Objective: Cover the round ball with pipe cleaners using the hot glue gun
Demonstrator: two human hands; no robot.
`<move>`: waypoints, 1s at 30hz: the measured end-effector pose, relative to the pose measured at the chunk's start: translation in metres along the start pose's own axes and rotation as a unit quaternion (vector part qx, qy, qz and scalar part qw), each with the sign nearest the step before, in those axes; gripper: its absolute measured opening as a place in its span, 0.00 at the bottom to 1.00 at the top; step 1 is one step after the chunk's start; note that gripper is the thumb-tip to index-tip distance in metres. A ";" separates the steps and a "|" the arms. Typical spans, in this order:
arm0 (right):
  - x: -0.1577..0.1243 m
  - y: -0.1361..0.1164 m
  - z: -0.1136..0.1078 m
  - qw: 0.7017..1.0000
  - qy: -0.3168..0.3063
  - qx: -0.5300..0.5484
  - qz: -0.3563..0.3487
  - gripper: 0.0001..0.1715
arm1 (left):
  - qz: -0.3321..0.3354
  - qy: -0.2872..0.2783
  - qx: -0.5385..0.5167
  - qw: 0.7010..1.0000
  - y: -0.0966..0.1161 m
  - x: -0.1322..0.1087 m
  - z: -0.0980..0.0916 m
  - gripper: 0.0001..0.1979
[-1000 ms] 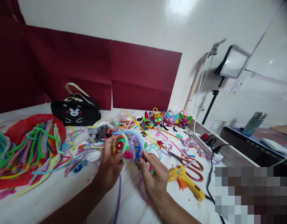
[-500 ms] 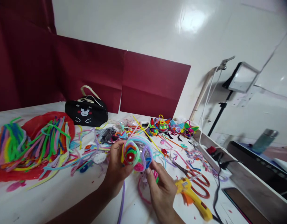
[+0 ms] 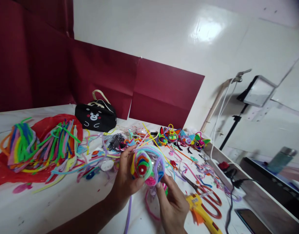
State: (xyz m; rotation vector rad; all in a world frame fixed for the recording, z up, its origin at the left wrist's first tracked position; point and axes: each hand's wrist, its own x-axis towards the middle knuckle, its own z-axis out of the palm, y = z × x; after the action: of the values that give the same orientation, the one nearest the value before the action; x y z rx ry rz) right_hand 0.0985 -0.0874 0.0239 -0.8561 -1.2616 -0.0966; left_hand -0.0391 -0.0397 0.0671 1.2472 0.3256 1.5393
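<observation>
Between both hands is a clear ball ornament [image 3: 153, 156] decorated with coils and strips of coloured pipe cleaner; a red-centred spiral shows on its left side and pink and blue pieces at its lower front. My left hand [image 3: 127, 177] grips it from the left, thumb at the lower edge. At the lower right, my right hand [image 3: 172, 200] pinches it with thumb and fingertips. A purple pipe cleaner [image 3: 128, 214] lies on the table below my left hand. Just right of my right hand rests a yellow glue gun [image 3: 200, 209], beside orange-handled scissors [image 3: 211, 198].
At left, bundles of pipe cleaners [image 3: 61, 141] lie on a red plastic bag [image 3: 42, 125]. A black bag [image 3: 95, 115] stands at the back. Several finished ornaments [image 3: 172, 135] sit at the rear right. Cut scraps cover the middle. A phone [image 3: 251, 221] and cables [image 3: 229, 208] lie right.
The whole view has shifted, so the scene sits slightly further right. Both hands keep hold of the ornament, with almost the same grip and tilt.
</observation>
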 end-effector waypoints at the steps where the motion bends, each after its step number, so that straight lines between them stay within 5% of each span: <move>1: 0.000 0.000 0.000 1.000 0.006 -0.001 0.001 0.26 | 0.002 -0.007 0.002 1.000 -0.001 0.000 -0.001 0.40; 13: 0.003 -0.007 -0.003 0.998 -0.047 0.032 0.017 0.26 | 0.081 -0.110 0.102 0.985 0.003 0.002 -0.018 0.35; 17: 0.015 -0.018 -0.005 0.994 -0.068 0.078 0.026 0.22 | 0.141 -0.077 0.192 0.968 0.005 0.007 -0.020 0.34; 24: 0.036 -0.036 -0.019 0.975 -0.116 0.069 0.177 0.09 | 0.236 -0.108 0.321 0.911 0.007 0.014 -0.021 0.33; 27: 0.038 -0.041 -0.025 0.951 -0.139 0.100 0.258 0.12 | 0.250 -0.128 0.360 0.890 0.008 0.014 -0.018 0.33; 30: 0.035 -0.043 -0.030 0.943 -0.162 0.125 0.261 0.19 | 0.272 -0.156 0.376 0.872 0.009 0.013 -0.015 0.33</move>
State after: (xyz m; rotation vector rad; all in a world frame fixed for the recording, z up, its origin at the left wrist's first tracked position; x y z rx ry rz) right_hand 0.1128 -0.1225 0.0747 -0.9803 -1.2732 0.6403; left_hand -0.0552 -0.0265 0.0746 2.3346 0.3980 1.6887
